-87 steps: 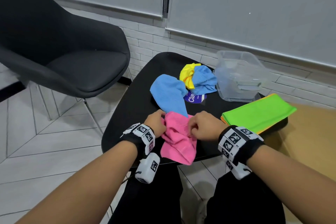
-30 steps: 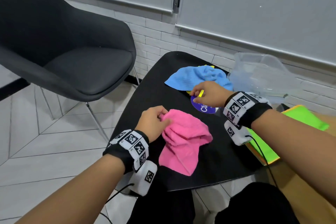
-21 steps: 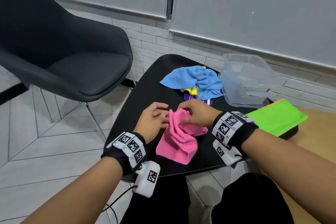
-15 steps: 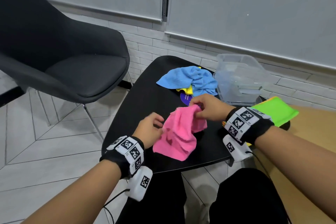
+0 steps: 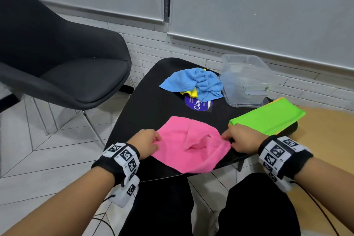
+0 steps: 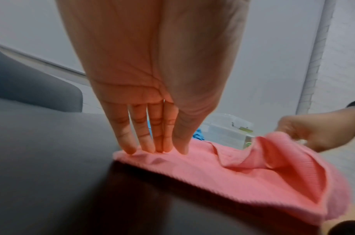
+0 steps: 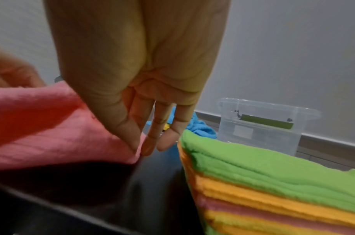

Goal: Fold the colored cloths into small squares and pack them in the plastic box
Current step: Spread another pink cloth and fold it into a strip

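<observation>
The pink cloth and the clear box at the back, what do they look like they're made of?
Pink cloth: soft matte fabric, probably microfibre; fine ribbing shows in the left wrist view and it drapes into loose folds. Clear box: see-through, glossy plastic that looks rigid; the wall shows through its sides and its rim catches light.

A: The head view is evenly lit and soft, with no hard shadows; straight lines bow toward its edges.

B: The left wrist view is blurred at the near rim of the glossy black table, and the pink ribbed cloth casts a dark shadow beneath it.

A: The right wrist view is dimmer, with smeared edges.
</observation>
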The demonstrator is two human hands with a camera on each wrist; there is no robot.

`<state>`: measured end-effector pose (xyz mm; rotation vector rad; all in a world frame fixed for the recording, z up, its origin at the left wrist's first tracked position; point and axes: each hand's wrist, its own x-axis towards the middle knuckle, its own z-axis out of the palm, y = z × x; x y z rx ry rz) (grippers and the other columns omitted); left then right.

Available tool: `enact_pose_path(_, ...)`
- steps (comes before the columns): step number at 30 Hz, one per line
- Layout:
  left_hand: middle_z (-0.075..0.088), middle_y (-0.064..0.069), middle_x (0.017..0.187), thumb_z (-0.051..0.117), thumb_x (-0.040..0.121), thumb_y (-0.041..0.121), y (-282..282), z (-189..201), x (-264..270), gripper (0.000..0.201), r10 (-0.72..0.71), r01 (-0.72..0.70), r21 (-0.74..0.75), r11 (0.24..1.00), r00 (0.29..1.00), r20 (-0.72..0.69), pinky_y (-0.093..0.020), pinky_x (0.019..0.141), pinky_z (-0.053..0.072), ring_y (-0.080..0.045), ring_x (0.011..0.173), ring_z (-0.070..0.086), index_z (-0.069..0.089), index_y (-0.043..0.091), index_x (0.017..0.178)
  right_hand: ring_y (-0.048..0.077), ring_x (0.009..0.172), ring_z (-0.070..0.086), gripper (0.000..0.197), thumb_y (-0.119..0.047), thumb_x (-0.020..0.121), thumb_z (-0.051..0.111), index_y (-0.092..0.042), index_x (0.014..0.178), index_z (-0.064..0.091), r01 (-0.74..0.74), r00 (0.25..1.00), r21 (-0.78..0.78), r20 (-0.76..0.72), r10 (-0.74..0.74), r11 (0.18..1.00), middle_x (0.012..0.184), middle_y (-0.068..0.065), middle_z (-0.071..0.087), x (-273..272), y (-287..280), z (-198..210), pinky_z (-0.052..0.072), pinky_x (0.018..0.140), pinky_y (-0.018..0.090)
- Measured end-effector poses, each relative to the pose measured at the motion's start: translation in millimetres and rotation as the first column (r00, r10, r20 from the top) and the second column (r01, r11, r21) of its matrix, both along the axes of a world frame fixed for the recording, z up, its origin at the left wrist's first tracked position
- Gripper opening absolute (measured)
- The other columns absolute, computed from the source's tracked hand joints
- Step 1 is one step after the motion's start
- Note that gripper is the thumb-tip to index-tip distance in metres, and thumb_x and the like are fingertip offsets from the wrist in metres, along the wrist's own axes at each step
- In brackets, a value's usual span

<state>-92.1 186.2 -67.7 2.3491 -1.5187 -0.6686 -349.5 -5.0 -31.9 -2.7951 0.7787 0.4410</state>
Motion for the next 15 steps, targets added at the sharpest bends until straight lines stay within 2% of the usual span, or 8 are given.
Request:
enact_pose_path(3,0.062,-0.003,0.122,0.061,0.088,0.018,4.9,2.7,16.7,0.036,0.040,-0.043,0.045,0.998,0.997,0.067,-0.026,0.097,0.044,-0.018,0.112,0.058,0.060,0.014,0.124,0.018,0.095,0.065,0.044,-0.003,0.070,0.045,-0.022,0.100,0.072,-0.029,0.999,0.047,-0.024,0.030,0.998,0.097,-0.004,0.073,4.3,9.7,-1.4,0.051,0.083,0.031)
enact_pose_path(6,0.059,-0.006,0.126,0.058,0.090,0.023,5.7,7.9,21.2,0.039,0.064,-0.074,0.079,0.994,0.991,0.120,-0.031,0.099,0.044,-0.022,0.115,0.056,0.057,0.011,0.127,0.015,0.106,0.061,0.043,-0.005,0.079,0.047,-0.024,0.109,0.070,0.014,0.997,-0.012,0.072,-0.013,1.000,0.111,-0.007,0.070,20.6,8.9,14.1,0.046,0.096,0.027)
enact_pose_path(9,0.055,-0.008,0.125,0.061,0.088,0.033,1.6,8.7,10.5,0.040,0.051,-0.060,0.053,0.997,0.986,0.159,-0.039,0.098,0.044,-0.025,0.114,0.054,0.057,0.008,0.119,0.014,0.096,0.063,0.028,-0.015,0.085,0.052,-0.025,0.103,0.072,0.042,0.963,-0.064,0.267,-0.023,0.997,0.101,-0.007,0.071,46.7,12.1,34.6,0.049,0.089,0.030)
enact_pose_path(12,0.051,-0.006,0.114,0.070,0.074,0.054,-2.7,3.6,-7.4,0.055,0.004,-0.022,0.109,0.994,0.986,0.166,-0.042,0.093,0.045,-0.027,0.110,0.051,0.053,0.011,0.102,0.012,0.086,0.064,0.020,-0.023,0.086,0.055,-0.023,0.098,0.072,0.019,0.955,-0.027,0.295,-0.011,0.999,0.093,-0.006,0.070,80.3,37.6,36.2,0.053,0.081,0.033)
enact_pose_path(13,0.049,-0.006,0.113,0.073,0.068,0.059,-2.7,2.3,-12.8,0.062,0.004,-0.027,0.147,0.989,0.988,0.155,-0.042,0.093,0.045,-0.027,0.110,0.049,0.051,0.012,0.103,0.013,0.086,0.064,0.018,-0.026,0.085,0.056,-0.023,0.096,0.071,-0.003,0.961,-0.030,0.276,0.011,1.000,0.094,-0.006,0.070,91.5,48.2,30.7,0.054,0.080,0.034)
enact_pose_path(15,0.042,-0.008,0.128,0.077,0.062,0.061,-0.9,-1.7,-17.8,0.083,0.015,-0.047,0.205,0.978,0.988,0.153,-0.042,0.098,0.043,-0.027,0.121,0.041,0.048,0.010,0.121,0.019,0.092,0.063,0.020,-0.034,0.081,0.060,-0.023,0.095,0.069,-0.028,0.980,-0.054,0.196,0.038,0.998,0.099,-0.002,0.068,109.7,67.1,14.6,0.053,0.079,0.035)
